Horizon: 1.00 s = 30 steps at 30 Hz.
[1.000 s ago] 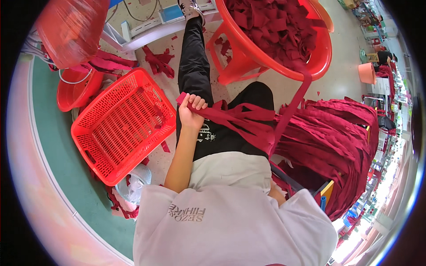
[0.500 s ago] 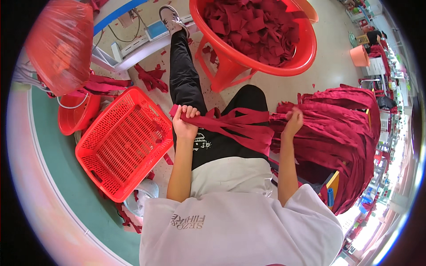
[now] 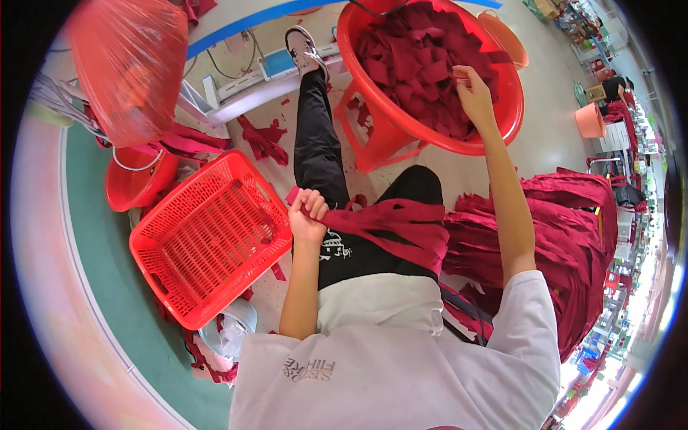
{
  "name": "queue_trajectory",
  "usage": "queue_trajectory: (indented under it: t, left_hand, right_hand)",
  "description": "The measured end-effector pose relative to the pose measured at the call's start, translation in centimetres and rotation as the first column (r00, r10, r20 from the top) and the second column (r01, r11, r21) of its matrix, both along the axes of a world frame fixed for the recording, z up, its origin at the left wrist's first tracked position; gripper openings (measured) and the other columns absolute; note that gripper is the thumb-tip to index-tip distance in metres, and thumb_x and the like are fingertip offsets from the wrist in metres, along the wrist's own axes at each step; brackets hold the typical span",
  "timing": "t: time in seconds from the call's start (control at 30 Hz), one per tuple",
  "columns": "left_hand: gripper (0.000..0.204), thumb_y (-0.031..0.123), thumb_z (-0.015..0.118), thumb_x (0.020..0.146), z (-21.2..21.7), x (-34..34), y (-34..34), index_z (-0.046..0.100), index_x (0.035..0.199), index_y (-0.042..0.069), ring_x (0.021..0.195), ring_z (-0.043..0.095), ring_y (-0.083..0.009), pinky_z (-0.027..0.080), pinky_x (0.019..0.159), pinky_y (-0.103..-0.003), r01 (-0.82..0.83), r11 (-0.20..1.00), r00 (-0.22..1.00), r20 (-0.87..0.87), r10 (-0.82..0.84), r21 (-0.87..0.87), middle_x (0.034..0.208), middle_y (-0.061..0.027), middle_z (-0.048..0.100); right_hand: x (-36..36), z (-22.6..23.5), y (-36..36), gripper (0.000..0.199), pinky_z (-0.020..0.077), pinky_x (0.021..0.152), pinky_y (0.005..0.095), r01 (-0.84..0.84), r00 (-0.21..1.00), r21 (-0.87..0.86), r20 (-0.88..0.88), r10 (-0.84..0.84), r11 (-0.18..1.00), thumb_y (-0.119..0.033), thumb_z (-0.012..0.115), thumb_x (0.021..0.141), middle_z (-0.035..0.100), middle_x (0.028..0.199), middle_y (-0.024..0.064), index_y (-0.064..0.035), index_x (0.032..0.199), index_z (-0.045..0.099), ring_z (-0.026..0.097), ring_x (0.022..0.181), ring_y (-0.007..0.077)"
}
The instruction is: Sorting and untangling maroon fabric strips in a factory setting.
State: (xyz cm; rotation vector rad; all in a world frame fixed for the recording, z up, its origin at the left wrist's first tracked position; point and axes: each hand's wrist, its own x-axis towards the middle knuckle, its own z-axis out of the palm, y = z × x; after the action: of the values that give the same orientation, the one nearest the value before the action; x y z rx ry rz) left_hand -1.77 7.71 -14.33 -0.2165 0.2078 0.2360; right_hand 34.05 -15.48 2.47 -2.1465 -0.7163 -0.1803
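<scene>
Pale, smooth workshop floor [image 3: 552, 136] runs under everything, with a green strip along the person's left and dark red offcuts scattered over it. Largest of the things is the heap of dark red fabric strips [image 3: 573, 244] at the person's right side, soft and limp, folded over in thick layers. Next comes the round orange-red plastic tub [image 3: 502, 136], glossy and smooth-rimmed, set on a matching plastic stool [image 3: 358, 136] and filled with crumpled dark red fabric pieces [image 3: 416, 64]. To the left lies a red plastic basket [image 3: 208, 240], rectangular with a slotted lattice floor and walls, tilted on the floor. Behind it sits a smaller red bucket [image 3: 132, 183] and, above that, a bulging translucent red plastic bag [image 3: 129, 64].

Across the lap, over black trousers, stretches a bundle of flat dark red strips [image 3: 394, 222]. The left hand [image 3: 308, 215] is curled tightly around one end of that bundle (its short tip pokes out past the knuckles). The right hand [image 3: 473, 89] reaches into the tub, fingers bent and pinching at the pieces near the far rim; exactly which piece it grips cannot be told.
</scene>
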Motion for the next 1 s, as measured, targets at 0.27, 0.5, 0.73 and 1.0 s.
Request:
queue_trajectory:
  t: [0.27, 0.5, 0.73, 1.0]
  left_hand:
    - [0.032, 0.025, 0.040, 0.102, 0.2, 0.5, -0.6, 0.042, 0.074, 0.011, 0.049, 0.031, -0.0114, 0.028, 0.047, -0.027, 0.092, 0.993, 0.994, -0.064, -0.087, 0.073, 0.061, 0.0009, 0.033]
    - [0.031, 0.026, 0.041, 0.102, 0.5, 0.8, -0.9, 0.042, 0.075, 0.011, 0.050, 0.032, -0.0112, 0.028, 0.048, -0.026, 0.105, 0.985, 0.991, -0.093, -0.093, 0.138, 0.060, 0.0010, 0.032]
    - [0.030, 0.027, 0.041, 0.102, -0.2, 0.8, -0.6, 0.044, 0.076, 0.011, 0.050, 0.032, -0.0110, 0.027, 0.048, -0.026, 0.114, 0.980, 0.991, -0.087, -0.100, 0.163, 0.061, 0.0012, 0.033]
    - [0.031, 0.026, 0.042, 0.102, 0.5, 0.7, -1.1, 0.044, 0.075, 0.010, 0.049, 0.032, -0.0113, 0.028, 0.047, -0.026, 0.101, 0.980, 0.990, -0.116, -0.082, 0.171, 0.059, 0.0011, 0.033]
  right_hand:
    - [0.9, 0.3, 3.7, 0.037, 0.0482, 0.087, 0.0431, 0.283, 0.799, -0.662, 0.563, 0.211, 0.694, -0.023, 0.066, 0.081, 0.060, 0.107, 0.0148, -0.0126, 0.116, 0.061, 0.054, 0.107, 0.0353]
    - [-1.9, 5.7, 3.3, 0.019, 0.0442, 0.086, 0.0376, -0.190, 0.944, -0.604, 0.105, 0.313, 0.774, -0.019, 0.071, 0.076, 0.058, 0.100, 0.0096, -0.0015, 0.083, 0.066, 0.051, 0.101, 0.0271]
    - [-12.3, 20.1, 6.0, 0.017, 0.0463, 0.074, 0.0264, -0.404, 0.886, 0.231, -0.143, 0.442, 0.885, -0.011, 0.056, 0.096, 0.060, 0.076, 0.0046, 0.0031, 0.102, 0.063, 0.058, 0.076, 0.0127]
    - [-15.1, 26.9, 7.8, 0.031, 0.0437, 0.060, 0.0316, -0.902, 0.369, 0.326, 0.245, 0.896, 0.282, -0.006, 0.035, 0.098, 0.053, 0.059, 0.0064, 0.0047, 0.126, 0.045, 0.052, 0.051, 0.0171]
